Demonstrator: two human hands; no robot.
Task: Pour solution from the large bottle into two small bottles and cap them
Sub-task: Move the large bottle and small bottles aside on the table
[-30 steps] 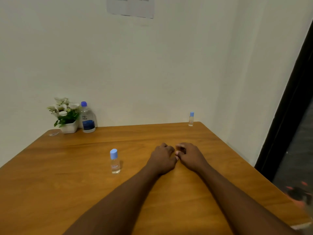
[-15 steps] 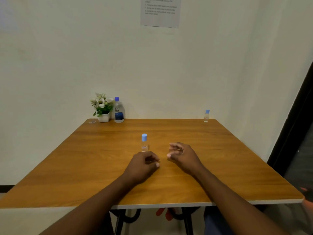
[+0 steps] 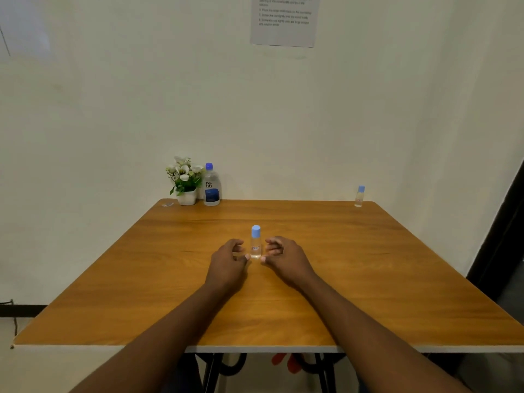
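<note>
On the glossy wooden table (image 3: 368, 279), loosely curled, empty hands (image 3: 226, 265) (image 3: 286, 259) flank a clear blue-capped bottle (image 3: 255, 242).

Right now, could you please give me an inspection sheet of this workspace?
Surface: wooden table, bare apart from the items below.
Job's things: large bottle, capped, upright at the far left by the wall; near small bottle, capped, upright between the hands; far small bottle, capped, upright at the far right corner.
Clutter: potted white flowers beside the large bottle; a small clear object at the far left corner, too small to identify.
Grippers: left hand and right hand flank the near small bottle, fingers curled, holding nothing.
Cables: a dark cable low on the left wall.
Surroundings: pale wall, printed sheet, text unreadable.
</note>
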